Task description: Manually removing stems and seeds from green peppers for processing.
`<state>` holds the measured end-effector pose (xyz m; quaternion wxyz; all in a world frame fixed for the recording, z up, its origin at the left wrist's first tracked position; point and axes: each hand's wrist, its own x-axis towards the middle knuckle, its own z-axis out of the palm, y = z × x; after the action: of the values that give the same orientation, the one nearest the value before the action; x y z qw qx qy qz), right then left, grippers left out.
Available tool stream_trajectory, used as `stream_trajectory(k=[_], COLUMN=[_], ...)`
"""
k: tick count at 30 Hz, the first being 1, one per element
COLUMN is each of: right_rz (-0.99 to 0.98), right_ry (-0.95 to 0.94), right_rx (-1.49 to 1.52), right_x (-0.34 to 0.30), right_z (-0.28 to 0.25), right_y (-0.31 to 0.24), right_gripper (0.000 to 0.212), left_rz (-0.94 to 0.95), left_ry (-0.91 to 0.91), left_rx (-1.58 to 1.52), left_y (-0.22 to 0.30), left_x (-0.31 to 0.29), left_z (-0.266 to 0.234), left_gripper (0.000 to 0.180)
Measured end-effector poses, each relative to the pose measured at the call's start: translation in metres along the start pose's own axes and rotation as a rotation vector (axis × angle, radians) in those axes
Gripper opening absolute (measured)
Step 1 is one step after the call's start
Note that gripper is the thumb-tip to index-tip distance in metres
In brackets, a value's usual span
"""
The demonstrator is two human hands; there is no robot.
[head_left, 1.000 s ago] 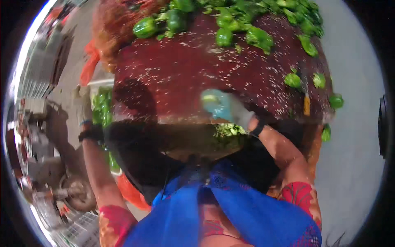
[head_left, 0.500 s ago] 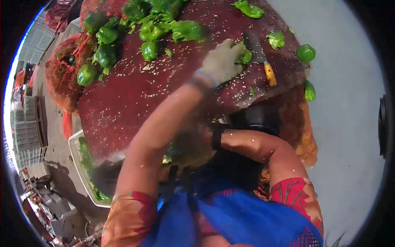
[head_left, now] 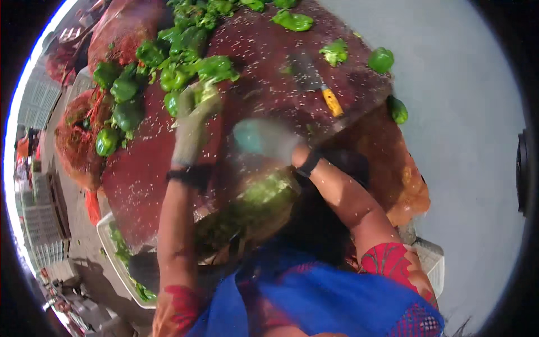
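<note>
**Left hand (head_left: 195, 119) at the green peppers (head_left: 174, 77), right hand (head_left: 269, 139) a blur over the table (head_left: 258, 84)**

Nearest my camera, a blue garment (head_left: 314, 292) fills the lower middle of the frame, with patterned red and orange sleeves on both sides. Just above it I make out pale green trimmings (head_left: 266, 188), smeared by motion. At the lower left, a white crate (head_left: 115, 253) holds more green pieces.

Near the centre, the right hand wears a pale glove with a turquoise patch; it is too blurred for me to tell whether it grips anything. Left of centre, the gloved left hand has its fingers at a pale green piece (head_left: 208, 91) by the near edge of the pepper pile. I cannot tell whether they are closed on it.

The peppers heap up from there toward the top left of the dark red, seed-flecked table. Right of centre lies a wide-bladed knife (head_left: 332, 102) with a yellow handle. One loose pepper (head_left: 381, 60) sits at the table's right edge. Red mesh sacks (head_left: 120, 36) bulge at the upper left, and pale stacked crates (head_left: 40, 104) stand beyond, along the left rim.
</note>
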<state>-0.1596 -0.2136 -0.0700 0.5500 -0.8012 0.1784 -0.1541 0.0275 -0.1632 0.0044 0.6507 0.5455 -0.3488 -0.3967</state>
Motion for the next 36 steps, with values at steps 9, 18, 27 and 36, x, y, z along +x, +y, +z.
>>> stream_trajectory(k=[9,18,27,36], right_rz=[0.174,-0.021,0.022,-0.244], right_ry=[-0.178,0.251,0.083,0.141], right_rx=[1.077,0.542,0.545,-0.480], right_x=[0.031,0.047,0.053,0.046], right_z=[0.048,0.061,0.061,0.077], right_y=[-0.082,-0.081,-0.098,-0.118], right_gripper=[0.038,0.026,0.032,0.062], left_rz=[0.165,0.215,0.426,0.071], left_ry=[0.150,0.357,0.313,0.544], left_rx=[0.261,0.515,0.744,0.407], left_y=[0.009,0.026,-0.010,0.003], left_x=[-0.108,-0.131,-0.117,-0.129], left_z=[-0.039,-0.042,-0.076,-0.057], left_gripper=[0.050,0.054,0.033,0.026])
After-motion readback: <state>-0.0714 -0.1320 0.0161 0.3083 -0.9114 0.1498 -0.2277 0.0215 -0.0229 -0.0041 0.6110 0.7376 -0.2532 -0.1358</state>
